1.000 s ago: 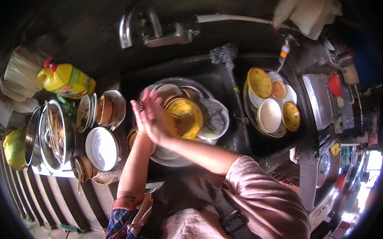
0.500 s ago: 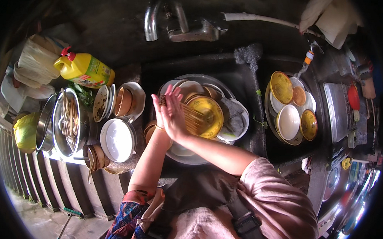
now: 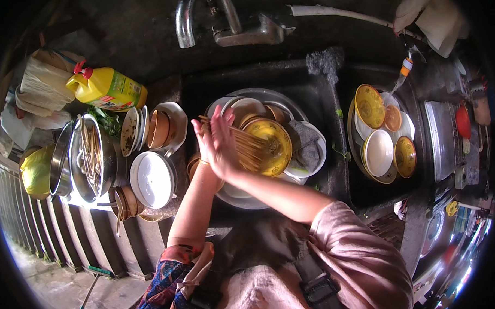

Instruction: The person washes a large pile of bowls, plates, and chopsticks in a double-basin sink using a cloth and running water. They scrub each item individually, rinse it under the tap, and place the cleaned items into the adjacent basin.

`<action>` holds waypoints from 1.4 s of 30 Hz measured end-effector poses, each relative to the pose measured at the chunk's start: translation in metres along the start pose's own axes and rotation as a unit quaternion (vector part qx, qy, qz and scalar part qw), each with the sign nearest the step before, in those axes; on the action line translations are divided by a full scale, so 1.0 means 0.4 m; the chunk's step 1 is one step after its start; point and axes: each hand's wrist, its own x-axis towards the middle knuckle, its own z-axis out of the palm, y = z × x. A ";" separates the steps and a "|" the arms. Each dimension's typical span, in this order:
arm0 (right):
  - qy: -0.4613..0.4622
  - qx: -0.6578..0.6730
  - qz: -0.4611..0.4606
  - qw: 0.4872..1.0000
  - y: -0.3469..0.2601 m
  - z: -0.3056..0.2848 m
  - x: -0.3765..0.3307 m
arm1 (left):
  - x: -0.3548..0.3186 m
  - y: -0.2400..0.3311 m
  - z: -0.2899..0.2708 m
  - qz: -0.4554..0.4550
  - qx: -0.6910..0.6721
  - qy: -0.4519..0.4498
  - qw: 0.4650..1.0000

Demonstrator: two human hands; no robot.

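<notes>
A bundle of wooden chopsticks point(image 3: 249, 149) is pressed between my two palms. Its thick fan of ends points right over a yellow patterned bowl point(image 3: 275, 147), and the other ends poke out on the left side of my fingers. My left hand point(image 3: 205, 145) lies behind the bundle, mostly covered by my right hand point(image 3: 224, 148), whose fingers stretch upward. Both hands are over a large metal basin point(image 3: 246, 202) heaped with dishes in the sink. A dark grey cloth point(image 3: 304, 145) rests on a white bowl point(image 3: 317, 163) at the pile's right side.
To the right, a second sink basin holds rinsed-looking bowls point(image 3: 377, 153) under a hose nozzle point(image 3: 406, 67). On the left stand a yellow detergent jug point(image 3: 111, 88), a white dish point(image 3: 151, 179), and a metal pot point(image 3: 107, 149) with utensils. A faucet point(image 3: 185, 21) is at the back.
My pressed hands have slid slightly against each other, and the chopsticks between them have shifted, with their left ends sticking out more. The whole view has tilted a little.
</notes>
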 end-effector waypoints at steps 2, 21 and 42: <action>-0.014 0.004 -0.048 0.999 -0.011 -0.014 -0.024 | -0.015 0.010 -0.014 -0.028 -0.011 -0.001 1.000; -0.031 0.209 -0.014 0.977 -0.018 -0.093 0.127 | 0.004 -0.031 -0.063 0.103 0.305 0.146 0.935; -0.271 0.248 0.044 0.929 -0.800 0.494 0.662 | -0.149 -0.024 -0.067 0.044 0.162 0.076 0.983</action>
